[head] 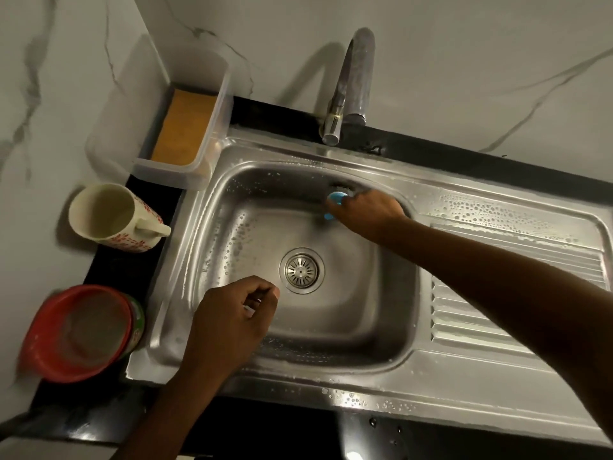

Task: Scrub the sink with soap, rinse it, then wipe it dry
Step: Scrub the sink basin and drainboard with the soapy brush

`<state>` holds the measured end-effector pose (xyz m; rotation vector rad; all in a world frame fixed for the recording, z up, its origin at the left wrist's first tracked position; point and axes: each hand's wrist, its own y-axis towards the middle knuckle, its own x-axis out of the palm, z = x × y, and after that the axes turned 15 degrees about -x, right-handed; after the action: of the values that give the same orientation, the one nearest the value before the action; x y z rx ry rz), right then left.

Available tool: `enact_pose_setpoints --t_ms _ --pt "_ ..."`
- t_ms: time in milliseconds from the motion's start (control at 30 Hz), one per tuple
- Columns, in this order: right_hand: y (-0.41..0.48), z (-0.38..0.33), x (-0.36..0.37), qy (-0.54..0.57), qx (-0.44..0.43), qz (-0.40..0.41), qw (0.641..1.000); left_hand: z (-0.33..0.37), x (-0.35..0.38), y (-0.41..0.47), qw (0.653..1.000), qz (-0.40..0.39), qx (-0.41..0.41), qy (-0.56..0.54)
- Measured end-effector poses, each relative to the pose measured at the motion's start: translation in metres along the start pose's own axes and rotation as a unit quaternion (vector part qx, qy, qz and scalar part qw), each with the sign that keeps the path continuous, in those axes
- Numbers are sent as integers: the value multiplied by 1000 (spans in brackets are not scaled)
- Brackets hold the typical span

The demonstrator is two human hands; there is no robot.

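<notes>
A steel sink (212, 227) with a round drain (301, 269) fills the middle of the view, its walls and rim dotted with soap bubbles. My right hand (368, 209) grips a blue scrubber (334, 202) and presses it against the basin's back wall, just below the tap (351, 84). My left hand (232, 320) hovers over the basin's front left part, its fingers loosely curled. I cannot tell whether something small sits between them.
A ribbed draining board (497, 293) with foam lies right of the basin. On the left counter stand a clear tub with an orange sponge (185, 124), a white patterned mug (112, 217) and a red bowl (79, 333).
</notes>
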<state>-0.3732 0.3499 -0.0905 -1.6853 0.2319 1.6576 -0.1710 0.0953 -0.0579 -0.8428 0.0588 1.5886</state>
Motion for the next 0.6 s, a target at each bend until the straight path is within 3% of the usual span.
enact_pose_setpoints --t_ms 67,200,300,433,500,600 --pt "-6 7 5 -37 -20 -33 999 -1 1 -4 1000 5 -6 -7" --pt "-25 17 20 167 119 -74 976 -4 4 -9 1000 17 -10 -13" --pt "-32 22 33 6 8 -123 992 -5 6 -14 1000 11 -10 -12" --pt "-16 15 5 -146 -91 -87 981 -3 8 -19 1000 13 -10 -16" --pt "-5 6 -8 -189 -103 -74 974 -1 10 -21 1000 16 -9 -16" --pt "-5 -3 -9 -156 -66 -97 981 2 14 -22 1000 19 -5 -23"
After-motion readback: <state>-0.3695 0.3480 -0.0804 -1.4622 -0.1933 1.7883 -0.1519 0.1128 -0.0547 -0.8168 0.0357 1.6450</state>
